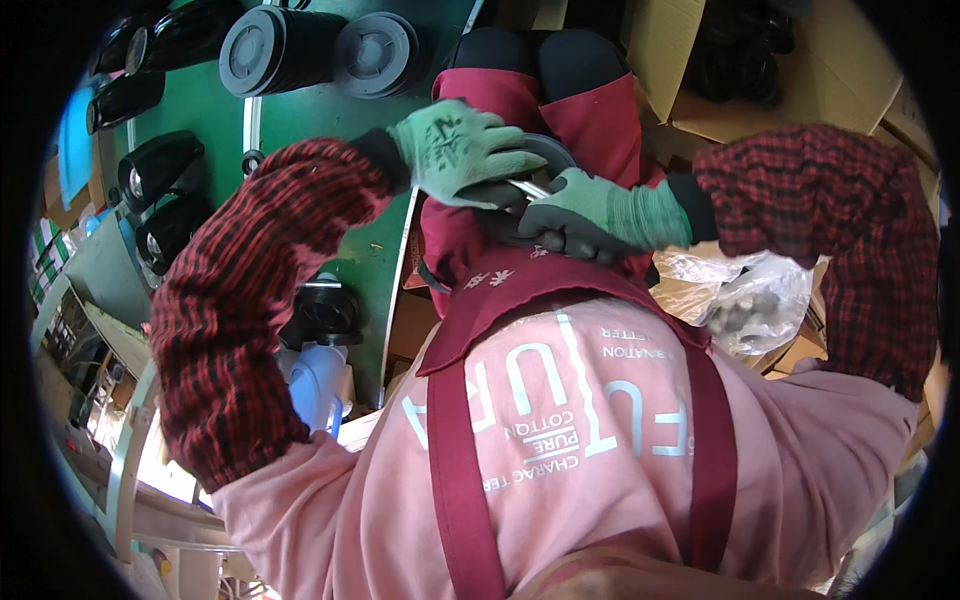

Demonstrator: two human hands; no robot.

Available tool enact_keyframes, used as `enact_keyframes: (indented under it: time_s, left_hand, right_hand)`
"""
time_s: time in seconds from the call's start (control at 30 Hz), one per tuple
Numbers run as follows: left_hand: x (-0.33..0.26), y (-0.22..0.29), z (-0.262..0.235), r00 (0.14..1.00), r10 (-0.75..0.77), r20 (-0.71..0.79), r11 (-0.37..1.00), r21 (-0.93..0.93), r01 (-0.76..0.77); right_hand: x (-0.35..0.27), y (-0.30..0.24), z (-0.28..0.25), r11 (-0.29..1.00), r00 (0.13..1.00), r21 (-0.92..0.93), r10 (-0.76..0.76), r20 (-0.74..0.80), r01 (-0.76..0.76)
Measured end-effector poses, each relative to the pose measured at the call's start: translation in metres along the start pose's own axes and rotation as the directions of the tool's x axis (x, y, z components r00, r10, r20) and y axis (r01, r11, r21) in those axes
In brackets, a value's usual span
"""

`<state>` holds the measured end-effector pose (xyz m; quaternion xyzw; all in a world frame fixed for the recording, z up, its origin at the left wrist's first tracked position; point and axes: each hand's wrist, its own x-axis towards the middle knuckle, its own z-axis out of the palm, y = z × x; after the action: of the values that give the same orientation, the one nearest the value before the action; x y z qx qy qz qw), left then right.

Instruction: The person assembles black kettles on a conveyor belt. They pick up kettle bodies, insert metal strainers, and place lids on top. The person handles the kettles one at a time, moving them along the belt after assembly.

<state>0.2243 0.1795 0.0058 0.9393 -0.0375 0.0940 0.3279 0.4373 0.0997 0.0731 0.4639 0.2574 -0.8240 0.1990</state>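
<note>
Both hands wear green gloves with dark palms and meet in front of my apron, above my lap. A dark grey round part [553, 151] lies between them, mostly covered by the gloves. My left hand [462, 155] reaches over it with bent fingers and grips its near left side. A slim silver metal piece [529, 189] shows between the hands. My right hand [608, 216] is closed around it, thumb along the top. Whether the metal piece is fixed to the round part is hidden by my fingers.
At the left stands a green table [330, 180] with stacked dark grey round parts [377, 55] and several glossy black housings [160, 168]. A pale blue plastic container [318, 385] is near my left elbow. To the right are an open cardboard box [800, 85] and a clear plastic bag [760, 305].
</note>
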Motion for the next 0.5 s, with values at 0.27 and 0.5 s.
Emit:
enact_keyframes:
  time_s: [0.27, 0.5]
  left_hand:
    - [0.03, -0.028, 0.01, 0.987, 0.117, -0.109, 0.99, -0.065, -0.124]
    - [0.082, -0.053, 0.01, 0.903, 0.38, -0.2, 0.924, 0.025, -0.383]
  right_hand:
    - [-0.006, 0.033, 0.023, 0.949, 0.99, 0.312, 0.004, -0.14, 0.041]
    - [0.031, 0.071, 0.063, 0.752, 0.787, 0.326, -0.392, -0.477, 0.573]
